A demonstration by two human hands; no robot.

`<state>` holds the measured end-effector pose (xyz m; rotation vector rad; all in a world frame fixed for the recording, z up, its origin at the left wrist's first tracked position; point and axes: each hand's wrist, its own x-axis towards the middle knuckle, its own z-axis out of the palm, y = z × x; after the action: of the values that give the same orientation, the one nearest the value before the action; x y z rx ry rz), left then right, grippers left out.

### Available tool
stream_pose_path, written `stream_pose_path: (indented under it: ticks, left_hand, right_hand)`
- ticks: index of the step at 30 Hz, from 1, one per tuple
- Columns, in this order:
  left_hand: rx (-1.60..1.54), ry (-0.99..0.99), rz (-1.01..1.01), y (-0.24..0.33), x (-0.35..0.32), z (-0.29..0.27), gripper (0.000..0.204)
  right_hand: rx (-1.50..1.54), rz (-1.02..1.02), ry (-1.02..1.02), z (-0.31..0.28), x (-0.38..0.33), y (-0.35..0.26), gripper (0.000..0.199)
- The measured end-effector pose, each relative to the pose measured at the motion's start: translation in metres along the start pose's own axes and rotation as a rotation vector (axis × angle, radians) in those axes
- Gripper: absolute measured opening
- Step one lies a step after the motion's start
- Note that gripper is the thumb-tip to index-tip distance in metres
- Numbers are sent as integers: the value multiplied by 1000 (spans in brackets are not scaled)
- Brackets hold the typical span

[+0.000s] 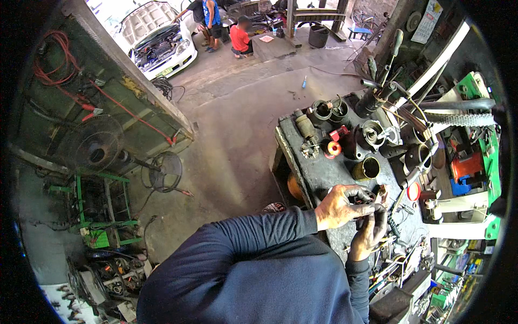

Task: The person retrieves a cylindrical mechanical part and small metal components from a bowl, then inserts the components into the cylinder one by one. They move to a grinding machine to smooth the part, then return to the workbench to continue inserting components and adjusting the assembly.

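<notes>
My left hand [339, 208] reaches in over the workbench [302, 156], its blackened fingers bent in a pinch. Close against it, my right hand [368, 236] has its fingers curled up, so the fingertips of both hands meet. A small dark part seems to lie between them, mostly covered by the fingers; its kind cannot be made out. Just beyond the fingertips shows a copper-brown piece [382, 193]. An open tin can [366, 169] stands on the bench past my hands, with a red-rimmed spool [333, 149] farther off.
Metal motor housings [373, 133] and a cylindrical part [305, 125] crowd the bench's far end. Loose hand tools [399, 264] lie to the right. At left stand a fan [96, 154] and a green metal frame [105, 210]. Beyond are a white car [159, 43] and several people.
</notes>
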<state>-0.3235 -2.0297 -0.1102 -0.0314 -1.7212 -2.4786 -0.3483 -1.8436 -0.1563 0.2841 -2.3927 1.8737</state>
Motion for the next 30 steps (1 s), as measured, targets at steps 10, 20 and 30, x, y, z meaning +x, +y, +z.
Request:
stream_pose_path:
  ticks: [10,20,30]
  left_hand:
    - [41,-22,69,-4,8,-3,23]
    - [19,-24,84,-1,8,3,29]
    - [-18,26,103,0,8,11,22]
  right_hand:
    - [149,146,70,15,4,-16,32]
    - [-19,-204,6,12,3,-17,28]
    - [192,-52,-34,20,-2,-41,27]
